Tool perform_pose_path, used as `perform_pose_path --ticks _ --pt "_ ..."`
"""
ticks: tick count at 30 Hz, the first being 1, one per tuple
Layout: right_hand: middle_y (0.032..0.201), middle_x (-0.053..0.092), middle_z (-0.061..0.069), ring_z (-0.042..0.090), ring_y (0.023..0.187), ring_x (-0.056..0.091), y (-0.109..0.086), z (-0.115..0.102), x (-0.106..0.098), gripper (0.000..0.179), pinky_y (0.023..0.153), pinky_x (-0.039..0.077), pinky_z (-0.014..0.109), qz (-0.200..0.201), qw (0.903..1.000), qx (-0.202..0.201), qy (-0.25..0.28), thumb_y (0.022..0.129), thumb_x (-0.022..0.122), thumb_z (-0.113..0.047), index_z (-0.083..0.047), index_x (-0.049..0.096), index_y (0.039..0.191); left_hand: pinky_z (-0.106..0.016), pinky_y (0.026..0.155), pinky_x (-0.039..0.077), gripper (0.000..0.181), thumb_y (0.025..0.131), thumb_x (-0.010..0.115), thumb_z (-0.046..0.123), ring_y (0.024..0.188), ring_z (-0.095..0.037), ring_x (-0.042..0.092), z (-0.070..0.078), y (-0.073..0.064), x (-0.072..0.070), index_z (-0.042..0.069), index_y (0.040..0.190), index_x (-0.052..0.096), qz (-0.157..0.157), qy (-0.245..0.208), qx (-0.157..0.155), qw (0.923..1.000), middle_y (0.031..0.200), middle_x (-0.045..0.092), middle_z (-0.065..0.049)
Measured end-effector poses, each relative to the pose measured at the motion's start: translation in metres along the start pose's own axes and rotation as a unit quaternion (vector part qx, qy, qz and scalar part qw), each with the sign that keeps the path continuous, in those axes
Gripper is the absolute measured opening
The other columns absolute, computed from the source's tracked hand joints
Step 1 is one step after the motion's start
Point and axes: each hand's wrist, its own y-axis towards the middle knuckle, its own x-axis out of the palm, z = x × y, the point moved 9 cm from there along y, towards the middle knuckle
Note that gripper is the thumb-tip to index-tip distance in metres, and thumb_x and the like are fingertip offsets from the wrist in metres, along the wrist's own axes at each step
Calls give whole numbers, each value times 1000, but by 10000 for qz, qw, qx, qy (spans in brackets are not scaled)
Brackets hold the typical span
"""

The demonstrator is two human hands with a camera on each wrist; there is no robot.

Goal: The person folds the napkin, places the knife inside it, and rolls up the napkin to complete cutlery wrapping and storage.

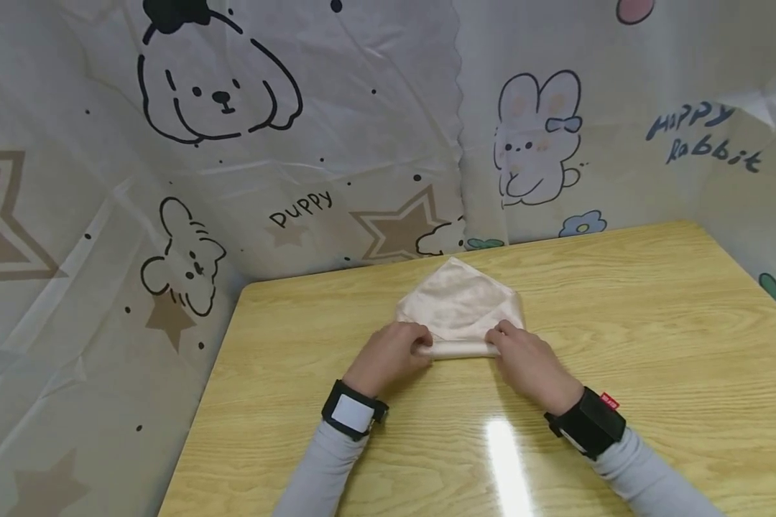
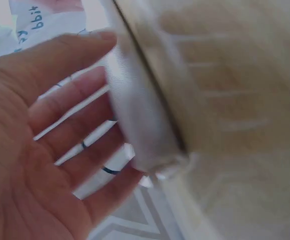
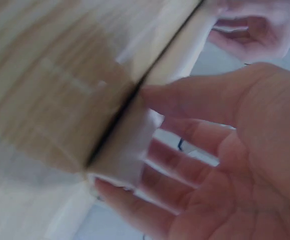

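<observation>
A pale pink, satiny cloth [image 1: 455, 298] lies on the wooden table, folded to a point at its far side. Its near edge is rolled into a tube. At the left end of the roll, my left hand [image 1: 394, 353] grips it, thumb on the near side and fingers over the far side. My right hand [image 1: 535, 362] holds the right end the same way. Close up in the left wrist view, the roll [image 2: 139, 100] runs past the thumb, its end showing loose layers. In the right wrist view, the fingers [image 3: 170, 160] spread along the roll's far side.
The yellow wood-grain table [image 1: 297, 323] ends at a back edge against a printed cloth backdrop [image 1: 375, 129] with cartoon animals and stars. A bright reflection [image 1: 507, 459] lies on the tabletop nearer me. Black wrist straps sit on both arms.
</observation>
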Motion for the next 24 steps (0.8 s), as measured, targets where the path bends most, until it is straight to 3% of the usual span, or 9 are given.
perform_pose_path --ticks 3,6,9,12,15,19,24 --pt "98 59 10 22 72 58 2 3 3 23 55 51 37 35 9999 -114 28 81 65 5 -2 67 103 -32 76 54 19 76 77 17 83 -7 59 -2 -7 3 16 94 75 -25 -130 -83 9999 94 70 6" --pt "100 58 9 23 79 58 4 6 6 23 63 52 39 58 9997 -216 13 83 65 4 -3 68 105 -31 70 54 16 75 75 15 83 -9 58 7 -10 4 16 91 76 187 470 169 9986 91 68 6" --pt "103 57 10 27 90 54 6 7 8 21 74 49 45 93 9994 -246 -214 84 67 1 -4 70 104 -30 62 51 10 75 72 14 78 -12 54 19 -10 2 15 85 76 469 1150 456 9912 84 61 5" --pt "103 57 11 29 90 49 7 8 9 22 72 47 46 68 9984 -246 -509 85 67 0 -4 72 106 -29 60 49 6 75 71 10 73 -14 49 24 -8 0 13 79 74 628 1349 550 9873 78 57 4" --pt "94 58 10 27 80 52 9 8 7 24 60 50 41 95 9980 -188 -592 85 66 1 -5 74 107 -29 58 48 7 73 70 6 68 -13 49 25 -6 -2 13 74 72 665 1284 559 9879 72 57 4" --pt "84 59 10 26 70 58 10 5 3 24 52 52 38 206 9983 -220 -494 82 67 4 -4 74 103 -29 56 47 7 71 69 6 65 -11 49 23 -6 -3 13 73 70 631 1233 609 9885 69 56 5" --pt "84 57 10 25 67 57 10 1 5 25 47 49 36 105 9984 -220 -520 81 65 7 -3 72 103 -28 57 48 5 72 69 9 67 -11 50 19 -6 -1 14 75 70 510 1185 696 9892 72 60 5"
